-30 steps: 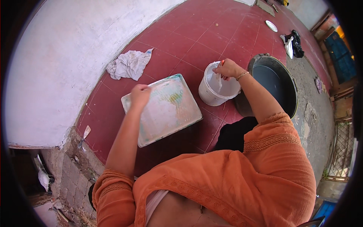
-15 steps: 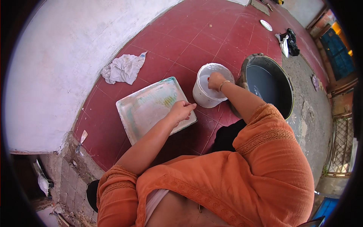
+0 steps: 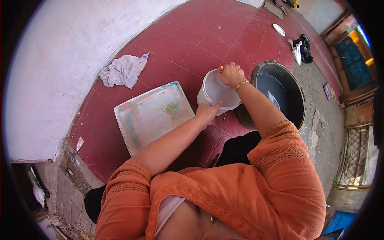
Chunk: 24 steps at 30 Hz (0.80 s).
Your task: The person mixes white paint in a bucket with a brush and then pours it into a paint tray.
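Note:
A white bucket [image 3: 203, 96] with pale, milky liquid [image 3: 219, 93] inside stands on the red tiles in front of me. My left hand [image 3: 207, 113] is closed on its near side, the thumb along the rim and the other fingers partly hidden. On the far right rim, my right hand [image 3: 232, 75] is closed with its fingers bent over the edge. A small red spot shows at those fingertips; I cannot tell what it is. Left of the bucket lies a white rectangular tray [image 3: 150, 126] smeared with green and yellow paint. My left forearm passes over its near corner.
A large dark tub [image 3: 298, 86] of greyish water stands right of the bucket. A crumpled whitish cloth [image 3: 125, 71] lies near the white wall [image 3: 60, 72]. Farther off are a white plate [image 3: 279, 29] and a black plastic bag [image 3: 305, 49]. A scraper-like tool [image 3: 79, 145] lies at left.
My right hand has come up out of the bucket onto its far rim. My left hand has moved right, from above the tray to the bucket's near side.

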### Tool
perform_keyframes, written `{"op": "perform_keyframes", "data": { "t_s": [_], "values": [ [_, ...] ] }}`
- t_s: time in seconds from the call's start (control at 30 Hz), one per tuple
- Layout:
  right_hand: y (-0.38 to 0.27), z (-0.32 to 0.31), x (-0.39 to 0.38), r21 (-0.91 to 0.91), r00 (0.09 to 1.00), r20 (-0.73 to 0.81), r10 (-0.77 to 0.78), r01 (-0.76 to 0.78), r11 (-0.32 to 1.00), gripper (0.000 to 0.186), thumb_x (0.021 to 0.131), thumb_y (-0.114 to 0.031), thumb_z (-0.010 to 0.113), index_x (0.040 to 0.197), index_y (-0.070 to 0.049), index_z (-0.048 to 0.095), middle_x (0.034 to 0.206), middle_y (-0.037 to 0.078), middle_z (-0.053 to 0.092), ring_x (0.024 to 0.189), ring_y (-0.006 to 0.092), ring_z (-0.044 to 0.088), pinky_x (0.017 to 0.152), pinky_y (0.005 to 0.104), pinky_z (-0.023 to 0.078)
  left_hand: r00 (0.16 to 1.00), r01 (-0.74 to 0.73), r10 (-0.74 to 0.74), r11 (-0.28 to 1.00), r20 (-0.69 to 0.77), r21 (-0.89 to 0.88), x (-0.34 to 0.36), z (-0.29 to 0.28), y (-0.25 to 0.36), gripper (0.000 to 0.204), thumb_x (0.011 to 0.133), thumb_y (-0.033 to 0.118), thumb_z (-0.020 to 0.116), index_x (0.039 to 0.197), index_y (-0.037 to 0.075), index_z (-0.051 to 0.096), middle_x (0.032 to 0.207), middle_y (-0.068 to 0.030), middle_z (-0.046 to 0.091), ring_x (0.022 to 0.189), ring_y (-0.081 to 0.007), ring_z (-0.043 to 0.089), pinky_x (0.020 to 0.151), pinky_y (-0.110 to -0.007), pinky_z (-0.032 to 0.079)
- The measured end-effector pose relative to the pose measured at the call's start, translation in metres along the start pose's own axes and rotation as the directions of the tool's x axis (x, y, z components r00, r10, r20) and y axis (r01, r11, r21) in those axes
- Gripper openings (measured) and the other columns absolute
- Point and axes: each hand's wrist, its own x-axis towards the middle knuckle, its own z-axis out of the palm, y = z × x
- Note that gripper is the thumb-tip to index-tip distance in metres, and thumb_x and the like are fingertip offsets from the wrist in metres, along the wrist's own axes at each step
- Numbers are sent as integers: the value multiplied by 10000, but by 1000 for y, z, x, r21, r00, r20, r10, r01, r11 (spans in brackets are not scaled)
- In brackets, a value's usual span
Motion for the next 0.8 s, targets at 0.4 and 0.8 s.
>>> {"op": "perform_keyframes", "data": {
  "t_s": [0.4,0.8],
  "values": [
    [19,13,34,56,984,168,52,-62,997,439,879,-302,380,1048,22,623,1133,243,570,1105,379,524,953,440,398,991,-25,13,996,-136,-85,27,9,-14,511,849,200,578,1172,-161,413,1056,-289,544,751,-400,629,582,-423,571],
    [-15,-14,5,-117,986,156,52,-33,993,485,943,-366,305,1006,-24,644,1075,183,620,1050,329,574,880,427,448,991,-75,21,901,-129,-427,-9,-3,-27,358,841,57,530,1109,-107,358,1046,-282,522,826,-387,617,680,-461,571]
  ]
}}
